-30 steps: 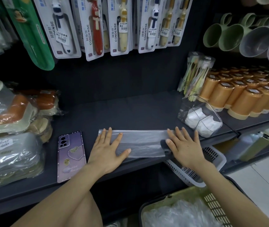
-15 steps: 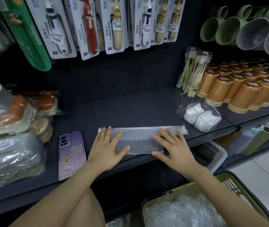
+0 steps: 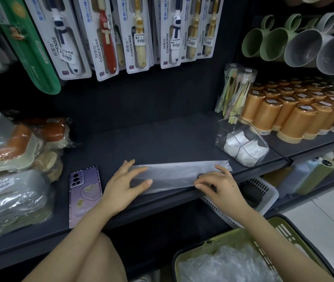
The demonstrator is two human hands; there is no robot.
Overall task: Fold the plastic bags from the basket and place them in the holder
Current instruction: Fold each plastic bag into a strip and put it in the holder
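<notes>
1. One clear plastic bag [image 3: 174, 176], folded into a long flat strip, lies along the front edge of the dark shelf [image 3: 152, 143].
2. Two bare hands are on it. The left hand [image 3: 121, 186] lies flat on the strip's left end, fingers straight and slightly spread, thumb resting on the plastic.
3. The right hand [image 3: 221, 184] is at the right end, fingers bent and close together, pinching the strip's near edge against the thumb.
4. One clear two-compartment plastic holder [image 3: 222, 132] stands on the shelf just behind the strip's right end. Both compartments hold white folded bags.
5. One olive-green plastic basket [image 3: 223, 239] sits low at the right, under the right forearm. It holds a heap of crumpled clear bags [image 3: 223, 265] too tangled to count.
6. One purple phone [image 3: 85, 192] lies camera side up just left of the left hand, apart from the strip.
7. One white slatted basket [image 3: 266, 190] pokes out below the shelf.
8. Carded toothbrush packs [image 3: 137, 37] hang above, six fronts showing.
</notes>
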